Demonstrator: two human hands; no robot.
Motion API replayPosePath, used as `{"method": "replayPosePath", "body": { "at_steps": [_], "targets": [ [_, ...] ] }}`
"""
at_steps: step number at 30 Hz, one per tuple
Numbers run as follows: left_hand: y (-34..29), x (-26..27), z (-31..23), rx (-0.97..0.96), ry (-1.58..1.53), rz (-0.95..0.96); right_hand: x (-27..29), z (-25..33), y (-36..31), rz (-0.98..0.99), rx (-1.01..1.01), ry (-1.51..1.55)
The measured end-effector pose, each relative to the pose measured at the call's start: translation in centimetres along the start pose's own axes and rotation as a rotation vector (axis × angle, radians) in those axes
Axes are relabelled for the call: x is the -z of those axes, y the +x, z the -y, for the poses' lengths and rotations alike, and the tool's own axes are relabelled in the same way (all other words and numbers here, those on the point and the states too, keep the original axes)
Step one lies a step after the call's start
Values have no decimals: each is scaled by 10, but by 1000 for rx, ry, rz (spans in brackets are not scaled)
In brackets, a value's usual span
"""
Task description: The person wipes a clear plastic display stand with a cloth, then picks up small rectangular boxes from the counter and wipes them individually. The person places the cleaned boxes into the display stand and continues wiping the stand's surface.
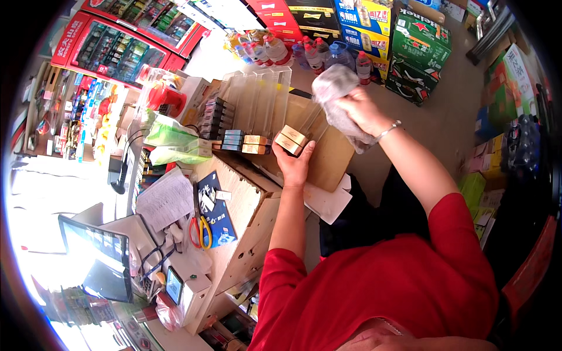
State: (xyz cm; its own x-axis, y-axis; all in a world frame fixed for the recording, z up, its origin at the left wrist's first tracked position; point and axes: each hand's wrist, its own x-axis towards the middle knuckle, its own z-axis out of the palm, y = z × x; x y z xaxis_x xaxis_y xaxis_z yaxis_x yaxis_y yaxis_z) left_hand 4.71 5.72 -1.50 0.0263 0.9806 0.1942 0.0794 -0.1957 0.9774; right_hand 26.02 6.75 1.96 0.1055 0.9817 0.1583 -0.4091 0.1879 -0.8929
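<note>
Boxes (289,144), two small tan ones, sit clamped in the left hand (295,167) near the right corner of the bench (244,199); the right hand (364,114) grips a grey cloth (345,121) farther right.

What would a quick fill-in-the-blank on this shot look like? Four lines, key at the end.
1. The right hand grips a ____ cloth.
2. The left hand holds small tan boxes, and the bracelet is on the ____ wrist.
3. In the picture, the scissors lie to the ____ of the left forearm.
4. The drinks fridge has a ____ frame.

Missing words: gray; right; left; red.
</note>
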Motion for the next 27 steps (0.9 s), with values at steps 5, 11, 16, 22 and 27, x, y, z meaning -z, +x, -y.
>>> {"method": "replayPosePath", "body": {
  "at_steps": [5,11,16,22,27],
  "targets": [
    [-3,11,7,45,-53,60,-31,-4,21,318,52,-589],
    [-2,16,14,36,-147,84,-39,-19,28,398,-5,-876],
    [-1,20,16,82,-115,122,-44,-21,36,449,-43,-1015],
    [1,19,25,14,-65,72,-51,-17,39,465,-162,-1166],
    [1,18,21,-16,-51,70,-59,-4,42,416,-209,-1174]
  ]
}}
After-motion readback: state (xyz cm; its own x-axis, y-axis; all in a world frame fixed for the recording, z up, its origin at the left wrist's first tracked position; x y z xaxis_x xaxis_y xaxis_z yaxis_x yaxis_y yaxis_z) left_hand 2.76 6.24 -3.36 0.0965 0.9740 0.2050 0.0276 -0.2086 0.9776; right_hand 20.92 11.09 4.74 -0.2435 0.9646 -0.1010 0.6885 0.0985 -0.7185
